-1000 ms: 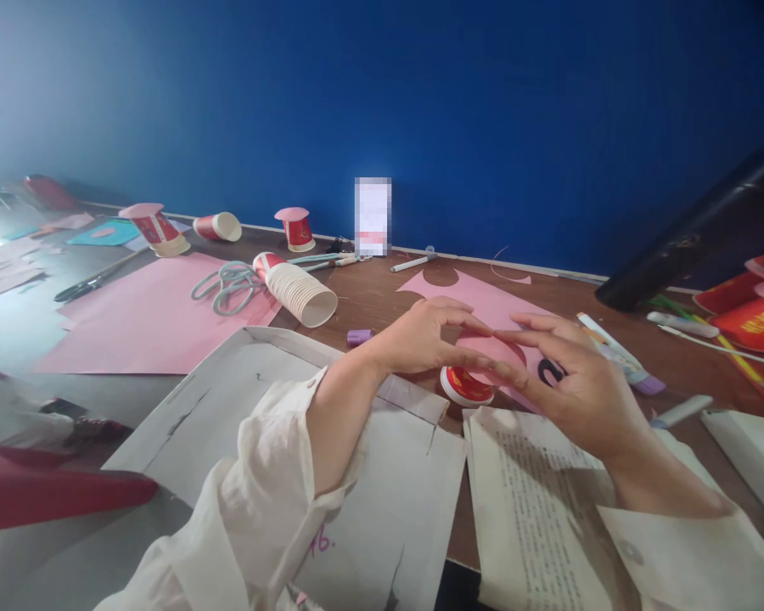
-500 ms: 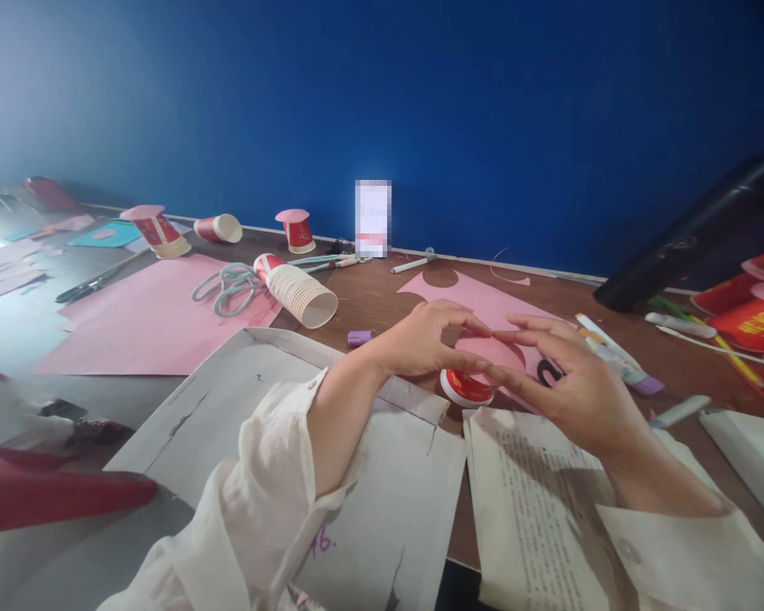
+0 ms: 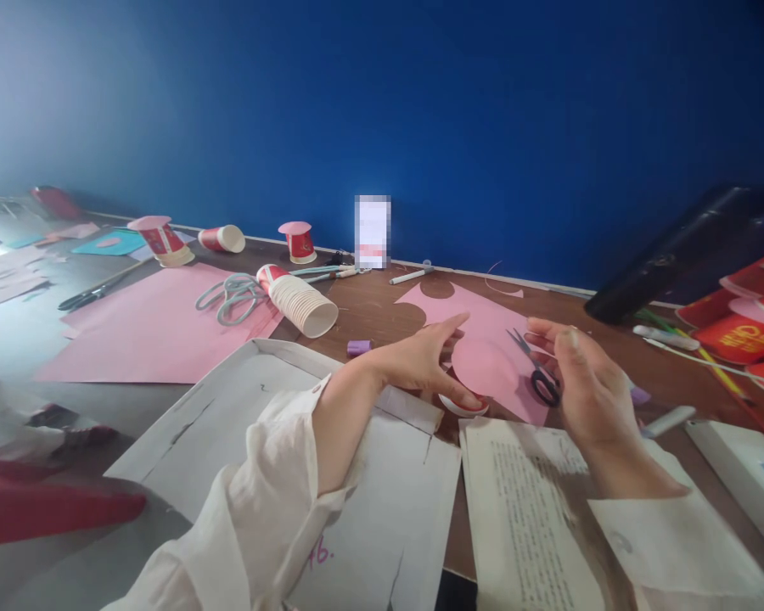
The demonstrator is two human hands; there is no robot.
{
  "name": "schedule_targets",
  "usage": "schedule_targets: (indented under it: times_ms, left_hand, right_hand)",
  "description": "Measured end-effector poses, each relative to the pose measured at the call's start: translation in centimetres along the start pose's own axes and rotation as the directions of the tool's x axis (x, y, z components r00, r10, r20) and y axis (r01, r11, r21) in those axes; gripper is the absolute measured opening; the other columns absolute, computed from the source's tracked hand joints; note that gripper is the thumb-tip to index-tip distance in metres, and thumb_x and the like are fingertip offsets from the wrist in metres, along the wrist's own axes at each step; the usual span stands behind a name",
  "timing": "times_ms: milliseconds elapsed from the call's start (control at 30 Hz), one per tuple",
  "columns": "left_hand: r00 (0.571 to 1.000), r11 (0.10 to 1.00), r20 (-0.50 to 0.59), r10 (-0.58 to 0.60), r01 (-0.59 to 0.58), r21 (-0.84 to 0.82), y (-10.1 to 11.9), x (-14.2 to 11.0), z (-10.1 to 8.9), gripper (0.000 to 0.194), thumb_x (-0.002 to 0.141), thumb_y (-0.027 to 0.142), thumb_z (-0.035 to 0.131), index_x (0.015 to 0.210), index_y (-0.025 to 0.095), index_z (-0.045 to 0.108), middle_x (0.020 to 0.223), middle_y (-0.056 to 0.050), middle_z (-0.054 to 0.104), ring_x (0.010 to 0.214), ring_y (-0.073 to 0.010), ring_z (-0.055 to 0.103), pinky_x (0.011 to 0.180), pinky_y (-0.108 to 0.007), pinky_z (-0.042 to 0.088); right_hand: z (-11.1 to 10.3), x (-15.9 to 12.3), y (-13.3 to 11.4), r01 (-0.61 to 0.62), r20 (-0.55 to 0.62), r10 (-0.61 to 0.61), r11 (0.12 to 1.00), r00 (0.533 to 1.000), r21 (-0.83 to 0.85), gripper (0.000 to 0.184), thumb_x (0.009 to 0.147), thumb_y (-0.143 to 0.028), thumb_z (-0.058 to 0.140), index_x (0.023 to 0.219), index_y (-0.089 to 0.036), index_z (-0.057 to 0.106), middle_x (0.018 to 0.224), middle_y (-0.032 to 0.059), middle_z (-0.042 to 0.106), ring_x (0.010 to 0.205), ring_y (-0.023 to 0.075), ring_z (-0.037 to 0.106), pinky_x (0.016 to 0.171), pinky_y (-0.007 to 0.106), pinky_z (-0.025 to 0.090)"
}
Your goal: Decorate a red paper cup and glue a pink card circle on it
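Note:
My left hand is curved around the left side of a red paper cup, its thumb across the front and its index finger stretched out behind. A round pink paper disc covers the cup's top and hides most of it. To the right, my right hand is raised with loosely bent fingers apart and nothing visible in them. Beside its fingers, small black-handled scissors lie on a pink paper sheet with round cut-outs.
A stack of paper cups lies by a grey cord. Disc-topped cups stand at the back. A white box lid and printed pages are in front. A black cylinder leans at the right.
My right hand has left the disc and moved right, uncovering the scissors. The fingers of my left hand have spread and shifted from the disc's edge to around the cup. The view has tilted slightly.

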State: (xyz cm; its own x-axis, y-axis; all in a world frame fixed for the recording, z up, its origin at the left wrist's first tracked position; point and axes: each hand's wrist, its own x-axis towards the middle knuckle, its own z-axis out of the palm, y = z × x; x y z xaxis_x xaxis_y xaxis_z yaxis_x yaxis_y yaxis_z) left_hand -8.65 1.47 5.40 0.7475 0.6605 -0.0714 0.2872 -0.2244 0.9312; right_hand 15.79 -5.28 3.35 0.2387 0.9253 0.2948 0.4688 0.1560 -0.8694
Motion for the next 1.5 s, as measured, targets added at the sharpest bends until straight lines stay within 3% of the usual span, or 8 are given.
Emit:
schedule_targets:
  times_ms: [100,200,333,500,700,900,1067,1500]
  left_hand:
    - [0.996,0.993,-0.006,-0.087,0.087,0.083,0.1,0.0,0.3,0.141,0.050,0.049,0.091,0.161,0.026,0.007,0.161,-0.017,0.026,0.144,-0.0358,0.036,0.114,-0.044,0.036]
    - [0.993,0.985,-0.003,-0.116,0.115,0.130,0.3,0.1,0.5,0.131,0.049,0.045,0.091,0.158,0.023,0.023,0.158,-0.015,0.033,0.139,-0.0340,0.042,0.110,-0.040,0.041]
    - [0.996,0.976,0.004,-0.086,0.083,0.202,0.1,0.5,0.7,0.105,0.050,0.054,0.088,0.142,0.024,0.048,0.142,-0.011,0.052,0.128,-0.0330,0.051,0.101,-0.040,0.047]
    - [1.000,0.990,0.019,0.022,-0.024,0.142,-0.6,1.1,1.1,0.079,0.056,0.052,0.088,0.124,0.022,0.061,0.125,-0.008,0.065,0.116,-0.0301,0.060,0.096,-0.039,0.049]
    - [0.999,0.987,-0.017,0.027,-0.030,-0.159,-0.4,1.1,1.1,0.074,0.062,0.041,0.088,0.127,0.021,0.059,0.130,-0.009,0.066,0.120,-0.0286,0.061,0.102,-0.040,0.047]
    - [0.987,0.907,-0.137,-0.087,0.021,-0.421,-0.1,0.8,0.7,0.058,0.070,0.042,0.084,0.120,0.019,0.065,0.122,-0.012,0.071,0.114,-0.0283,0.065,0.103,-0.043,0.047]
    - [0.964,0.900,-0.217,-0.153,0.045,-0.434,0.1,0.6,0.6,0.060,0.069,0.041,0.084,0.121,0.018,0.063,0.124,-0.012,0.070,0.115,-0.0282,0.065,0.101,-0.041,0.048]
    - [0.906,0.917,-0.366,-0.214,0.057,-0.395,0.0,0.8,0.5,0.061,0.072,0.042,0.081,0.125,0.020,0.061,0.125,-0.010,0.070,0.115,-0.0270,0.065,0.101,-0.038,0.048]
  right_hand:
    - [0.6,0.0,-0.1,-0.048,-0.075,0.046,0.998,0.996,-0.029,0.053,0.092,-0.068,0.045,0.117,-0.028,0.069,0.118,0.0074,0.069,0.113,0.0307,0.063,0.103,0.051,0.045]
    - [1.1,-0.1,-0.6,-0.071,-0.040,0.069,0.996,0.997,-0.045,0.055,0.090,-0.070,0.047,0.115,-0.027,0.071,0.116,0.0083,0.071,0.111,0.0311,0.064,0.101,0.049,0.047]
    - [1.8,0.1,-0.4,-0.100,-0.084,0.101,0.995,0.991,0.022,0.059,0.088,-0.073,0.048,0.110,-0.024,0.073,0.113,0.0097,0.072,0.107,0.0284,0.066,0.096,0.045,0.051]
    - [2.4,0.4,0.3,-0.194,-0.130,0.208,0.975,0.969,0.112,0.060,0.087,-0.073,0.049,0.105,-0.022,0.076,0.110,0.0109,0.073,0.101,0.0262,0.067,0.090,0.043,0.055]
    - [2.5,0.8,1.5,-0.230,-0.157,0.263,0.952,0.952,0.204,0.055,0.086,-0.071,0.053,0.098,-0.023,0.077,0.110,0.0096,0.074,0.103,0.0250,0.068,0.086,0.040,0.057]
    - [2.6,0.6,0.6,-0.240,-0.142,0.270,0.951,0.952,0.197,0.051,0.087,-0.065,0.055,0.099,-0.020,0.077,0.107,0.0122,0.074,0.102,0.0263,0.069,0.083,0.039,0.058]
    - [2.6,0.5,-0.2,-0.228,-0.138,0.240,0.969,0.961,0.096,0.051,0.089,-0.063,0.051,0.098,-0.019,0.077,0.105,0.0127,0.075,0.101,0.0272,0.069,0.086,0.041,0.056]
    - [3.0,0.6,1.2,-0.116,-0.065,0.109,0.987,0.992,-0.111,0.061,0.081,-0.074,0.048,0.091,-0.021,0.078,0.100,0.0123,0.077,0.098,0.0311,0.069,0.094,0.047,0.050]
